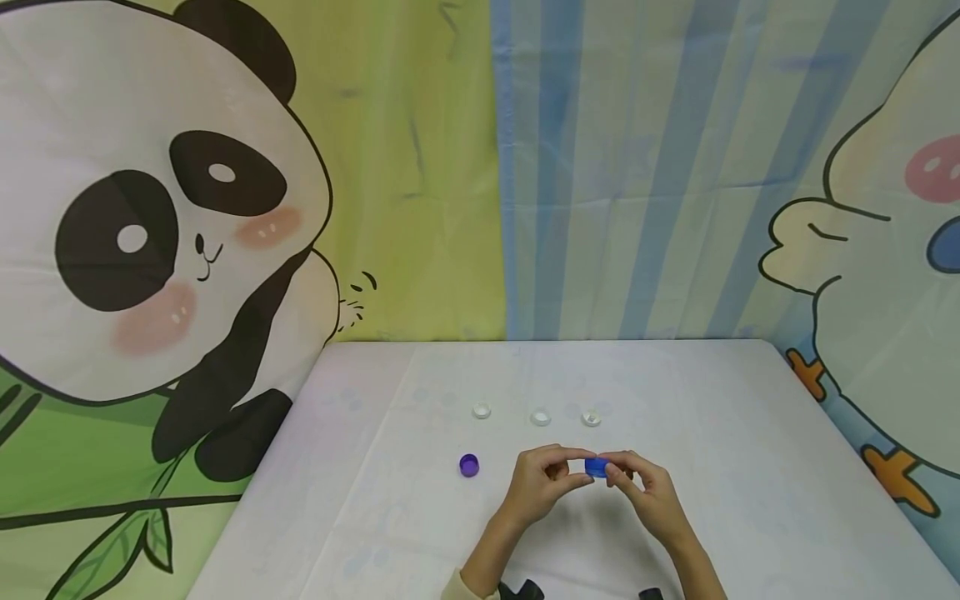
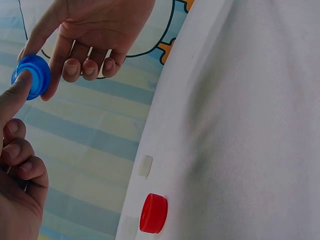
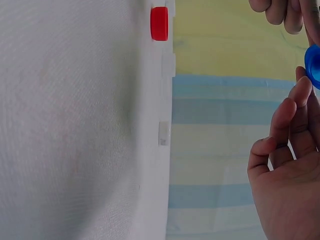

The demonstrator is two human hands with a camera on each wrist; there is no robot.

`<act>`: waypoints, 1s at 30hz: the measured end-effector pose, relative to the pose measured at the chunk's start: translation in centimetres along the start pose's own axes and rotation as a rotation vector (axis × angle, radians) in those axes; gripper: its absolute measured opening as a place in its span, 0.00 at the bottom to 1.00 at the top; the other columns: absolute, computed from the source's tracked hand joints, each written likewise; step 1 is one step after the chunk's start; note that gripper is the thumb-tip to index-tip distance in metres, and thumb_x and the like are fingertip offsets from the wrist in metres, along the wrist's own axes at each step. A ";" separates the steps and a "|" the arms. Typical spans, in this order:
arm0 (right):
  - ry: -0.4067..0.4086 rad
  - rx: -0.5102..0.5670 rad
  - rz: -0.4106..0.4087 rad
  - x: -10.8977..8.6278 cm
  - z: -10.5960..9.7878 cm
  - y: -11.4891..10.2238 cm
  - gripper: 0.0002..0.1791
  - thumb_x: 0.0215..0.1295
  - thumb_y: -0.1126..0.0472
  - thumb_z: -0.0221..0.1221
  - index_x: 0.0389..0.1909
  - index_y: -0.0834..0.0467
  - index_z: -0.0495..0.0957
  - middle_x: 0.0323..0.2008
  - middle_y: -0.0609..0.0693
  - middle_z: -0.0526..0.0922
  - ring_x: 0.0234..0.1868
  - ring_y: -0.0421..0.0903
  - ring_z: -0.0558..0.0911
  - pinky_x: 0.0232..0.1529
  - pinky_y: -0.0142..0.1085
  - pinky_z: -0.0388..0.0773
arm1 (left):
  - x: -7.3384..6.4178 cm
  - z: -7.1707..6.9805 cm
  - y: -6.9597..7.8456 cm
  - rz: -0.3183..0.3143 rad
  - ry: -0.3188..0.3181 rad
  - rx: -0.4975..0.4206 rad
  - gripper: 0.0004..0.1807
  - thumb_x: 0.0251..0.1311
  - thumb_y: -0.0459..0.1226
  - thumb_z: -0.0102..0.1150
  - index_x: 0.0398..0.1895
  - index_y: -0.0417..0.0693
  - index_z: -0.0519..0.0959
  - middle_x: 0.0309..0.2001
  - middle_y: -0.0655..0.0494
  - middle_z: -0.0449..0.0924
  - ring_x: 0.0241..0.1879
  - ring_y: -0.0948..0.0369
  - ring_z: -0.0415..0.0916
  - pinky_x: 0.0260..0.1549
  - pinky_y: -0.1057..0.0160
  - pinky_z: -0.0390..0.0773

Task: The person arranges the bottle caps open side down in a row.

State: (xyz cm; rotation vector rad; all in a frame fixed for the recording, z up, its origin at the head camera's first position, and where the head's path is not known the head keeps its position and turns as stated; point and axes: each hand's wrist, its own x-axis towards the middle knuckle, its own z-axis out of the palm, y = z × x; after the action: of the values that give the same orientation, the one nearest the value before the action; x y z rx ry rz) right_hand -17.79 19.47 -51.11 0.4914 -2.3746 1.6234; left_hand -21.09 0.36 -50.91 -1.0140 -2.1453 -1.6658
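Observation:
A small blue bottle cap is held up over the white table, between both hands. From its left side the left hand pinches it with thumb and index finger. On the other side the right hand pinches it the same way. In the left wrist view, the left thumb lies across the open side of the blue cap. At the right edge of the right wrist view, the blue cap is partly cut off. The other fingers of both hands are bent and touch nothing.
A purple cap lies left of the hands. Behind them, three whitish clear caps form a row. A cap looking red shows in the wrist views; whether it is the purple one, I cannot tell. Printed curtains stand behind the table.

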 end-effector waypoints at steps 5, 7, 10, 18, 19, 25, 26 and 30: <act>-0.020 0.029 -0.007 0.0 -0.1 0.1 0.09 0.64 0.65 0.51 0.39 0.52 0.78 0.33 0.50 0.80 0.33 0.40 0.75 0.38 0.34 0.70 | 0.0 0.1 -0.1 0.011 0.004 -0.001 0.14 0.48 0.40 0.64 0.40 0.50 0.81 0.14 0.61 0.64 0.15 0.72 0.57 0.13 0.76 0.59; -0.024 0.043 -0.006 0.0 -0.1 0.1 0.09 0.64 0.65 0.51 0.40 0.53 0.78 0.34 0.46 0.80 0.33 0.40 0.75 0.37 0.33 0.71 | 0.0 0.1 0.1 0.016 0.006 -0.003 0.14 0.47 0.37 0.65 0.40 0.48 0.81 0.14 0.58 0.64 0.15 0.71 0.57 0.13 0.76 0.58; -0.029 0.054 -0.007 0.1 -0.1 0.0 0.09 0.64 0.65 0.51 0.40 0.53 0.77 0.36 0.44 0.80 0.34 0.40 0.76 0.37 0.33 0.72 | 0.1 -0.2 0.9 0.018 0.003 -0.014 0.14 0.46 0.34 0.65 0.40 0.43 0.81 0.14 0.54 0.65 0.14 0.68 0.57 0.13 0.76 0.58; -0.016 0.048 -0.001 0.0 -0.1 0.0 0.08 0.64 0.65 0.51 0.40 0.55 0.78 0.37 0.45 0.80 0.35 0.40 0.75 0.36 0.32 0.72 | 0.3 -0.9 2.9 0.024 -0.008 -0.024 0.14 0.47 0.32 0.64 0.40 0.40 0.81 0.15 0.51 0.66 0.15 0.67 0.57 0.13 0.76 0.59; -0.015 0.045 -0.003 0.0 -0.1 0.0 0.09 0.63 0.65 0.52 0.40 0.55 0.78 0.37 0.46 0.80 0.35 0.40 0.75 0.36 0.32 0.72 | 0.3 -0.9 2.9 0.025 -0.008 -0.023 0.14 0.47 0.32 0.64 0.40 0.40 0.81 0.15 0.52 0.66 0.15 0.67 0.58 0.13 0.76 0.59; 0.015 0.020 0.009 0.0 0.0 0.0 0.09 0.62 0.65 0.54 0.42 0.56 0.78 0.37 0.46 0.81 0.34 0.40 0.75 0.35 0.33 0.72 | 0.3 -0.8 2.7 0.013 -0.023 -0.005 0.17 0.47 0.32 0.64 0.44 0.39 0.79 0.16 0.51 0.67 0.15 0.67 0.58 0.13 0.76 0.60; 0.025 0.013 0.017 0.0 0.0 -0.1 0.09 0.61 0.66 0.54 0.42 0.55 0.78 0.37 0.46 0.81 0.33 0.40 0.75 0.34 0.33 0.71 | 0.2 -0.7 2.4 0.009 -0.024 -0.002 0.18 0.47 0.33 0.64 0.45 0.39 0.78 0.16 0.52 0.67 0.15 0.67 0.58 0.13 0.76 0.60; 0.058 -0.010 0.044 0.0 0.1 -1.1 0.10 0.60 0.67 0.55 0.42 0.57 0.77 0.34 0.46 0.81 0.31 0.40 0.74 0.33 0.33 0.70 | 0.0 -0.1 0.9 -0.025 -0.027 0.000 0.21 0.48 0.37 0.64 0.48 0.42 0.77 0.18 0.55 0.69 0.16 0.70 0.58 0.12 0.75 0.61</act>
State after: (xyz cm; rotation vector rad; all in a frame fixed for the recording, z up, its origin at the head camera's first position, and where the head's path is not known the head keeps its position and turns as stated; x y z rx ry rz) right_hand -17.35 19.01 -50.18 0.3870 -2.3660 1.6210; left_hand -20.56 0.33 -50.19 -1.0195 -2.1832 -1.6729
